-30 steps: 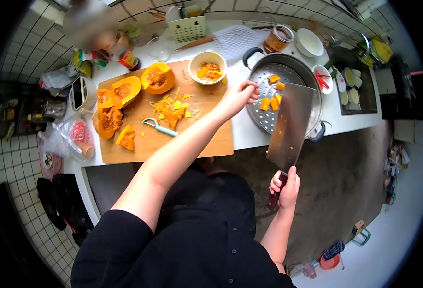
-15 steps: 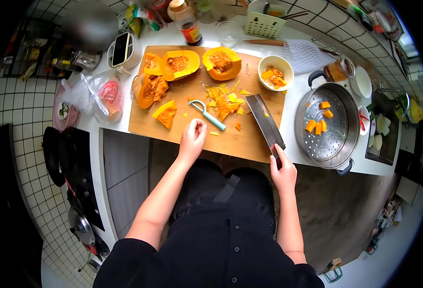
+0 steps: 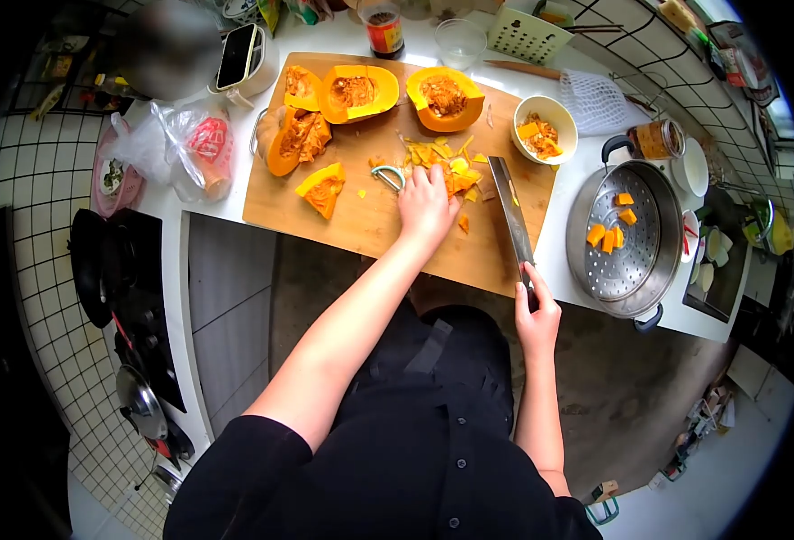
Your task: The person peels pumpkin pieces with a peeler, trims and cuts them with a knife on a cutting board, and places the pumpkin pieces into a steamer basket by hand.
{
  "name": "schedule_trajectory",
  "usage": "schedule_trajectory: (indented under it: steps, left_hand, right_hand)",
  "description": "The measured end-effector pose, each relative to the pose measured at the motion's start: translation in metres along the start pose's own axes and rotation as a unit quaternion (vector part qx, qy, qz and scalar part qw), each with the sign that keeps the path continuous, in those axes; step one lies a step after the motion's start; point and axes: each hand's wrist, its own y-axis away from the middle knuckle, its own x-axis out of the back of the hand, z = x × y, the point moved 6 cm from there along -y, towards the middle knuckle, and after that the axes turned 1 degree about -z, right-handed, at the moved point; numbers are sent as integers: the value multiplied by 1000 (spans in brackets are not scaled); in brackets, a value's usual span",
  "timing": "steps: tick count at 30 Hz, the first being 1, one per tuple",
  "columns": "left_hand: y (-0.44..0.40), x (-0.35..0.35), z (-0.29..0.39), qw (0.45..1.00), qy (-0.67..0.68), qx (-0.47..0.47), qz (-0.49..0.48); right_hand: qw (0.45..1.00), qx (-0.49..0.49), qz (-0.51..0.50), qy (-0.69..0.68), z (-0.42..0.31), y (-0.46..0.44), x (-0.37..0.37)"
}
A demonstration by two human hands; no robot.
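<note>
White tiles [image 3: 32, 306] cover the wall at left; a pale counter [image 3: 550, 243] runs across the frame. Print on the bottle [image 3: 384, 38] at top centre and the red lettering on the bag [image 3: 208, 148] at upper left are too small to read. Pumpkin [image 3: 361, 93] pieces, orange and stringy inside, lie on the wooden board [image 3: 280, 209], upper centre. Mid-frame, the left hand [image 3: 428, 211] is at the peels [image 3: 433, 151] beside the peeler [image 3: 388, 172]; I cannot tell whether it grips anything. Well apart, the right hand [image 3: 538, 310] grasps the cleaver [image 3: 511, 209], its blade over the board's right side. Orange cubes [image 3: 598, 235] sit in the steamer [image 3: 631, 281] at right.
</note>
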Motion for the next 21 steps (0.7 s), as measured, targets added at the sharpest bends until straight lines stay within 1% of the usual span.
schedule_trajectory:
  steps: [1, 4, 7, 10, 11, 14, 17, 18, 19, 20, 21]
  left_hand:
    - [-2, 0, 1, 1000, 3, -7, 28]
    - [-5, 1, -2, 995, 66, -29, 68]
    - [-4, 7, -7, 979, 174, -45, 97]
    - [-5, 7, -15, 960, 275, 6, 50]
    - [-5, 12, -15, 961, 269, -1, 58]
    - [-3, 26, -14, 964, 225, -73, 120]
    - [-4, 21, -28, 945, 306, -31, 112]
    - [-5, 21, -34, 914, 397, 15, 86]
    - [-4, 22, -41, 871, 484, 61, 60]
    - [-3, 23, -48, 818, 564, 105, 32]
    - [1, 29, -53, 744, 654, 131, 34]
  right_hand:
    - [1000, -4, -3, -10, 0, 2, 1]
    - [999, -11, -12, -33, 0, 8, 4]
    - [998, -13, -28, -50, 2, 14, 6]
    - [996, -16, -45, -71, 3, 19, 6]
    - [995, -14, -55, -77, 6, 19, 4]
    - [992, -16, -72, -103, 7, 18, -1]
    - [987, -24, -86, -134, 0, 17, -5]
    - [985, -27, -91, -144, -4, 16, -5]
    - [980, -42, -101, -163, -9, 15, -7]
    - [975, -57, -111, -183, -15, 14, -10]
    - [969, -72, -121, -203, -19, 13, -15]
